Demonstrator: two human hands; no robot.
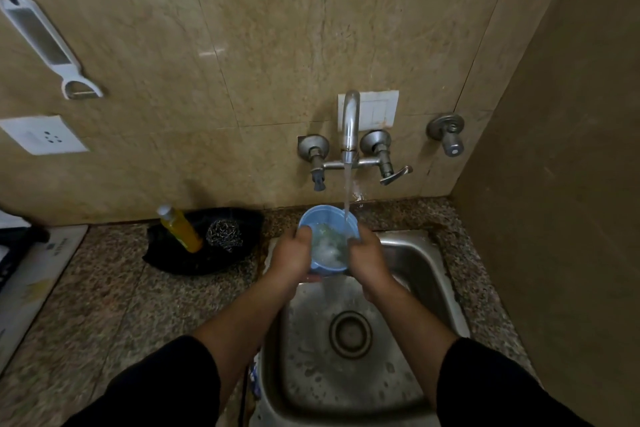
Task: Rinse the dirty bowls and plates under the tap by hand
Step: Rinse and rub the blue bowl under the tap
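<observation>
Gripping a round, pale-blue plastic bowl (323, 218) from both sides: left hand (291, 258) curled round its left wall with the thumb hooked over the rim, right hand (367, 255) clamped on the right wall. Held above the back edge of the sink (429, 274), under the curved chrome tap (350, 125), with a thin stream of water (347, 191) striking the inner right wall. Filled partway with cloudy, foamy water. Smooth and thin-walled, against a dull stainless basin spotted with droplets. Left of the sink, at the back edge of the speckled granite counter (121, 305): a yellow bottle (180, 227) and a wiry steel scourer (224, 235) on something black.
</observation>
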